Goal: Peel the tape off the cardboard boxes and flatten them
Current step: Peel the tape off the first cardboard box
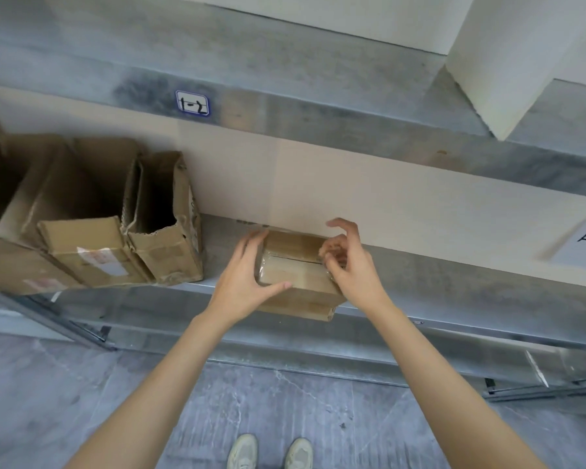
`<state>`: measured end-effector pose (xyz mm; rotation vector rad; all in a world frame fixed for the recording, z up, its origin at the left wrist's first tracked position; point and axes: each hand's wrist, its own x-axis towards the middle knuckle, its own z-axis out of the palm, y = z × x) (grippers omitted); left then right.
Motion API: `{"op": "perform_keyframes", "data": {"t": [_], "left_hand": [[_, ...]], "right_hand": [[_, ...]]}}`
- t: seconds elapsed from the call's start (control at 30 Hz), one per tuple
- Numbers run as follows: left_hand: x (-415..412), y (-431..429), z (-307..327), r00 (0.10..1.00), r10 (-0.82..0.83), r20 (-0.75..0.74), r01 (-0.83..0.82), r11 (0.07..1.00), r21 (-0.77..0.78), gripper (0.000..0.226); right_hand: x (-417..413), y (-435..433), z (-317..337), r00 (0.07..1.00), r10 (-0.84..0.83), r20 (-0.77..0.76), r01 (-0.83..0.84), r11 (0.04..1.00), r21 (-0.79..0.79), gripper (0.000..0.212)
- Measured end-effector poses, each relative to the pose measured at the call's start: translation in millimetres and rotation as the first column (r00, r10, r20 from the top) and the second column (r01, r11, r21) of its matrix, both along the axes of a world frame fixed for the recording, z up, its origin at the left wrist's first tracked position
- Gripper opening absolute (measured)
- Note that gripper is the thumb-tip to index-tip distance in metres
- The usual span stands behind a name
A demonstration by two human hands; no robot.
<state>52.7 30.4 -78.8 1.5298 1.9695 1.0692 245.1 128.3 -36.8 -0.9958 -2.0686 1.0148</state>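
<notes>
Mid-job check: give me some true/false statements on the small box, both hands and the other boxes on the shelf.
1. The small box sits at the front edge of the shelf. True.
2. The right hand pinches the tape at the box's right end. True.
3. The small box is already flattened. False: it still stands as a box, with tape along its top seam.
4. The left hand is clear of the small box. False: it rests against the box's left side.
5. The open boxes stand to the right of the small box. False: they stand to its left.
</notes>
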Motion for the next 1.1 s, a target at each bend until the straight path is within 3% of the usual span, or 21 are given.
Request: {"op": "perform_keyframes", "data": {"t": [0.1,0.23,0.33,0.47,0.6,0.73,0.83,0.93,1.1], "left_hand": [[3.8,-1.4,-5.1,0.992,0.003,0.123,-0.004,1.0,0.007,0.102],[6.9,-2.5,-12.2,0.983,0.045,0.178,-0.047,0.999,0.006,0.098],[6.8,-5.6,-13.0,0.979,0.046,0.198,-0.047,0.999,0.002,0.095],[-0.1,-9.7,-9.3,0.984,0.017,0.179,-0.014,1.0,-0.02,0.089],[-16.2,-8.2,-4.2,0.965,0.067,0.252,-0.053,0.997,-0.062,0.067],[-32.7,17.7,15.8,0.976,0.118,0.181,-0.106,0.991,-0.077,0.06],[-41.5,41.8,25.9,0.985,0.06,0.162,-0.038,0.99,-0.132,0.043],[-41.0,61.6,26.2,0.96,0.0,0.28,0.063,0.974,-0.217,0.025],[-37.2,80.3,30.4,0.925,-0.082,0.37,0.206,0.929,-0.307,0.032]], "right_hand": [[-7.9,2.3,2.3,0.998,0.024,0.055,-0.025,1.0,0.01,0.06],[-27.1,5.7,0.2,0.986,0.041,0.159,-0.06,0.991,0.118,0.029],[-41.9,9.0,-6.6,0.975,0.046,0.216,-0.078,0.986,0.145,0.018],[-52.5,13.0,-20.7,0.944,-0.043,0.328,-0.067,0.946,0.318,0.031],[-52.1,7.9,-32.2,0.955,-0.039,0.294,-0.06,0.944,0.323,0.046],[-50.8,6.6,-32.9,0.978,-0.052,0.202,-0.011,0.955,0.298,0.05],[-49.6,5.6,-34.2,0.975,-0.042,0.22,-0.033,0.945,0.326,0.044],[-48.3,2.9,-35.3,0.978,-0.046,0.201,-0.029,0.935,0.354,0.037],[-47.1,-0.2,-37.0,0.984,-0.057,0.166,-0.007,0.932,0.363,0.032]]}}
